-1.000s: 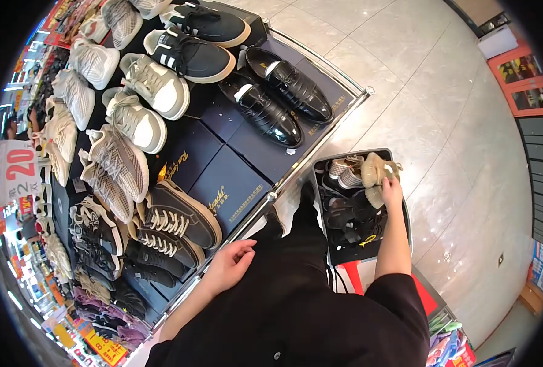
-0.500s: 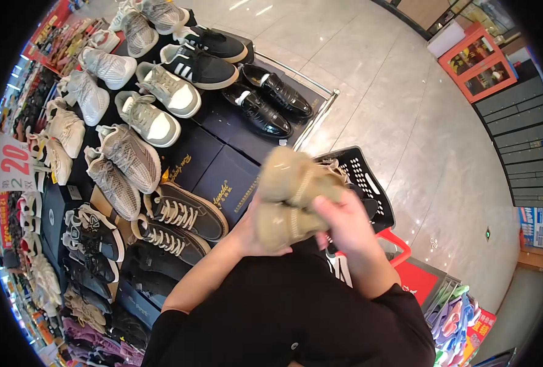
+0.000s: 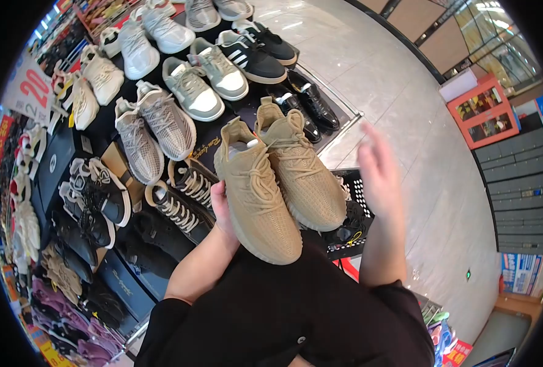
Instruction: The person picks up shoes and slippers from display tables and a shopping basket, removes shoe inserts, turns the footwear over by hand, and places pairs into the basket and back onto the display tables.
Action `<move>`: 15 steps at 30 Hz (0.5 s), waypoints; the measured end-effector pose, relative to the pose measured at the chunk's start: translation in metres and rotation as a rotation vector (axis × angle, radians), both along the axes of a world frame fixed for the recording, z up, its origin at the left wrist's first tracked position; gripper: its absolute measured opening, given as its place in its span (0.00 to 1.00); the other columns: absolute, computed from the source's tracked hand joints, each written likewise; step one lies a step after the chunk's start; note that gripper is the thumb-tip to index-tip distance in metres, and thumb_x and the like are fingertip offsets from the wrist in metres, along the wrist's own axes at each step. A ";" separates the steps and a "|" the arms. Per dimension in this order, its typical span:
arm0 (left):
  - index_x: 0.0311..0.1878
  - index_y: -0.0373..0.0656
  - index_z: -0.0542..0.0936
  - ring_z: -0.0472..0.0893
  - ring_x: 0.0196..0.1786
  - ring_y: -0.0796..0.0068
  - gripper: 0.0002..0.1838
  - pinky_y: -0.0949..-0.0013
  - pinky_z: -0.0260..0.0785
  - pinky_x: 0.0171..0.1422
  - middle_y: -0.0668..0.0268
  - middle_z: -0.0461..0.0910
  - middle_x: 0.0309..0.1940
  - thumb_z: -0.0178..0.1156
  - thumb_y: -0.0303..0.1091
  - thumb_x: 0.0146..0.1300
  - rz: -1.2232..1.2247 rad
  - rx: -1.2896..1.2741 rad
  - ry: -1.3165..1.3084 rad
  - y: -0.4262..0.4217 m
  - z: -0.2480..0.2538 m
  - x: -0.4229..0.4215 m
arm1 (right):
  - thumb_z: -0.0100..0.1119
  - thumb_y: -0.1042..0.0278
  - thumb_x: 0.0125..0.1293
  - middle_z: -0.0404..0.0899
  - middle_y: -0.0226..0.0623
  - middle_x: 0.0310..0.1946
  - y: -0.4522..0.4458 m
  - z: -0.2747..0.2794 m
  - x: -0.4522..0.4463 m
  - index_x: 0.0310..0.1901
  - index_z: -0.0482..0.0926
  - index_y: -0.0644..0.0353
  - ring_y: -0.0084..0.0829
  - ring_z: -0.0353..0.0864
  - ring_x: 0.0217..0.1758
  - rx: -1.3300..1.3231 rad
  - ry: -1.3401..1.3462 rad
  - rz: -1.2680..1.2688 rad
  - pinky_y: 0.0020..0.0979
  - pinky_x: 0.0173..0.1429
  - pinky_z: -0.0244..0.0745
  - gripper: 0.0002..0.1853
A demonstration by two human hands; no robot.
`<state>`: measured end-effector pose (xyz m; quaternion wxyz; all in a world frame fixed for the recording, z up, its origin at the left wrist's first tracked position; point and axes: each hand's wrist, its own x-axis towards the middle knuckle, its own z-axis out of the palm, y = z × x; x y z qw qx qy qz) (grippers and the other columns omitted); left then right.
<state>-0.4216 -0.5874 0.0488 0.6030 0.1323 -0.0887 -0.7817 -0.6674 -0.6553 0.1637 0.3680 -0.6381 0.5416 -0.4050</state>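
A pair of tan knit sneakers (image 3: 262,196) is held up in front of my body, side by side, with toes pointing down toward me. My left hand (image 3: 221,211) grips the pair from the left, its thumb against the outer side of the left shoe and its other fingers hidden. To the right of the shoes, my right hand (image 3: 378,168) is raised and apart from them, slightly blurred, fingers stretched out and holding nothing. Below it, a black basket (image 3: 358,189) with dark footwear inside is partly covered by the shoes and my right arm.
On the left a display of shoe boxes carries grey knit sneakers (image 3: 164,122), grey-white sneakers (image 3: 192,88) and black leather shoes (image 3: 314,107). A metal rail (image 3: 338,136) edges it. A red cabinet (image 3: 482,113) stands at the upper right beyond the tiled floor (image 3: 433,183).
The tan sneakers, bunched between both hands half a second ago, are now turned with laces facing up. My right hand has let go and moved right. The view has shifted.
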 end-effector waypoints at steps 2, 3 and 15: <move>0.72 0.50 0.64 0.73 0.65 0.58 0.42 0.52 0.66 0.68 0.61 0.71 0.65 0.48 0.66 0.59 0.019 0.031 0.024 0.001 -0.004 0.005 | 0.55 0.61 0.71 0.69 0.45 0.64 0.010 -0.052 -0.005 0.70 0.61 0.66 0.33 0.73 0.62 0.366 -0.236 0.212 0.33 0.64 0.69 0.30; 0.71 0.48 0.65 0.73 0.64 0.58 0.42 0.51 0.66 0.69 0.60 0.71 0.65 0.47 0.66 0.59 0.012 0.058 0.040 0.002 -0.007 0.007 | 0.56 0.60 0.71 0.67 0.45 0.66 0.017 -0.073 -0.004 0.70 0.60 0.67 0.32 0.72 0.64 0.491 -0.412 0.324 0.33 0.67 0.67 0.31; 0.61 0.34 0.70 0.76 0.61 0.63 0.18 0.60 0.68 0.66 0.58 0.76 0.60 0.45 0.37 0.76 0.158 0.510 -0.368 -0.049 -0.098 0.026 | 0.64 0.60 0.65 0.72 0.43 0.62 -0.076 -0.165 0.027 0.72 0.56 0.63 0.30 0.76 0.59 0.720 -0.384 0.397 0.33 0.56 0.77 0.39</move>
